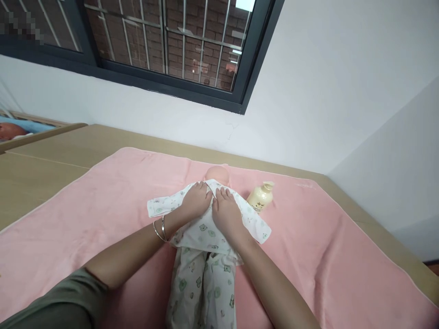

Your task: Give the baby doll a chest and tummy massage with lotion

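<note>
A doll (217,175) lies on its back on a pink blanket (120,192), its head toward the wall. It wears a white long-sleeved top (202,230) with small printed figures and matching trousers (219,288). My left hand (197,199) rests on the left side of the top's chest, below the collar, fingers stretched forward. Beside it my right hand (226,210) lies on the right side of the chest, fingers slightly apart. The thumbs are close together near the collar. Both sleeves spread outward. My hands cover much of the chest.
A cream pump bottle (260,197) leans on the blanket by the right sleeve. The blanket covers a wooden surface (61,148) that meets a white wall (291,123). A barred window (164,45) is above. Another doll's head (12,131) shows at the far left.
</note>
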Motion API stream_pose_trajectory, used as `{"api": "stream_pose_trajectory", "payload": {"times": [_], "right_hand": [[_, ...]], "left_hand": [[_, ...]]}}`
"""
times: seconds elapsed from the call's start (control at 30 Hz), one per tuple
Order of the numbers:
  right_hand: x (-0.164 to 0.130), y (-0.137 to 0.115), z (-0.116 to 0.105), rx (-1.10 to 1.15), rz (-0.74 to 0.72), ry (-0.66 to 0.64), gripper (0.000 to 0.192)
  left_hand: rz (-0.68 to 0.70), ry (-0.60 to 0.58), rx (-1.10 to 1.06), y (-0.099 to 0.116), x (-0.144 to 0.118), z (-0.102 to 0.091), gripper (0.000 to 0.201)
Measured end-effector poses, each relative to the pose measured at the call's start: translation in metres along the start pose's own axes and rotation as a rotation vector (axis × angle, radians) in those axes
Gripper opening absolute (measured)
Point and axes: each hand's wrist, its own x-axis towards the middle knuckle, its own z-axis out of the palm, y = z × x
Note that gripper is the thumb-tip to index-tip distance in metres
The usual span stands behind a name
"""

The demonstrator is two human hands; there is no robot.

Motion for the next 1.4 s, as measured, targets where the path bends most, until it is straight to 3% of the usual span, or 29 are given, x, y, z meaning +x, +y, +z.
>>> {"api": "stream_pose_trajectory", "payload": {"times": [0.13, 0.33, 0.57, 0.77, 0.87, 1.03, 1.17, 1.4], "right_hand": [[0.012, 0.017, 0.003, 0.058, -0.014, -0.008, 0.058], [0.018, 0.025, 0.009, 0.066, -0.001, 0.026, 0.061], [0.02, 0.033, 0.006, 0.092, -0.05, -0.003, 0.061], [0.022, 0.043, -0.004, 0.128, -0.066, -0.056, 0.065], [0.019, 0.035, -0.007, 0.062, -0.054, -0.056, 0.062], [0.0, 0.004, 0.0, -0.113, -0.013, 0.017, 0.056], [-0.011, -0.01, 0.005, -0.17, -0.073, 0.022, 0.053], [0.018, 0.031, -0.008, 0.056, -0.031, -0.022, 0.05]], "left_hand": [[-0.069, 0.082, -0.006, 0.007, -0.004, 0.007, 0.038], [-0.103, 0.07, -0.025, 0.011, -0.005, 0.006, 0.037], [-0.06, 0.106, 0.017, 0.012, -0.005, 0.002, 0.035], [0.008, 0.075, 0.085, 0.029, -0.021, -0.001, 0.04], [0.094, 0.033, 0.087, 0.033, -0.025, -0.001, 0.041], [-0.023, -0.026, -0.028, 0.015, -0.006, -0.01, 0.038], [-0.026, -0.077, -0.013, 0.005, 0.003, -0.012, 0.033], [0.005, -0.022, 0.165, 0.027, -0.017, -0.007, 0.039]]}}
